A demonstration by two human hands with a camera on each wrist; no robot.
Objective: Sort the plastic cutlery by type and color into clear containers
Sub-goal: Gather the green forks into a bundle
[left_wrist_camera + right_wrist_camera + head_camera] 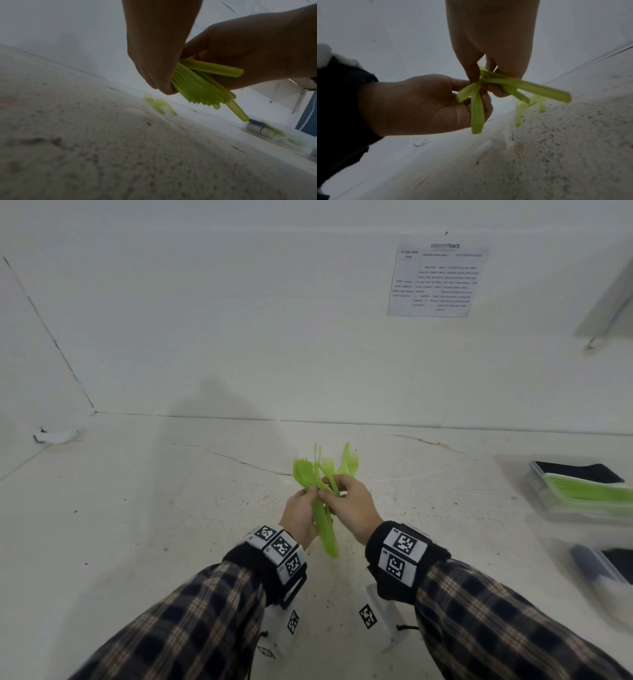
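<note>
1. while both hands meet at the centre of the head view, the left hand (pixel 299 517) grips a bundle of green forks (pixel 320 498) by the handles, its fingers curled round them.
2. the right hand (pixel 352 508) pinches a few forks of the same bundle just beside the left hand, fingers closed on their shafts.
3. the bundle's long axis runs from lower centre toward upper centre of the frame, tines fanned out away from the person, handle ends pointing back between the wrists.
4. a few loose green forks (pixel 160 104) lie on the tabletop (pixel 137 525) just beyond the hands.
5. a clear container (pixel 579 491), already holding green cutlery, sits at the right edge of the frame, so the right hand is the nearer one for a drop, i judge.
6. the forks look thin, translucent and bright lime green; the handles are ribbed and stacked unevenly, so squaring them probably comes first.
</note>
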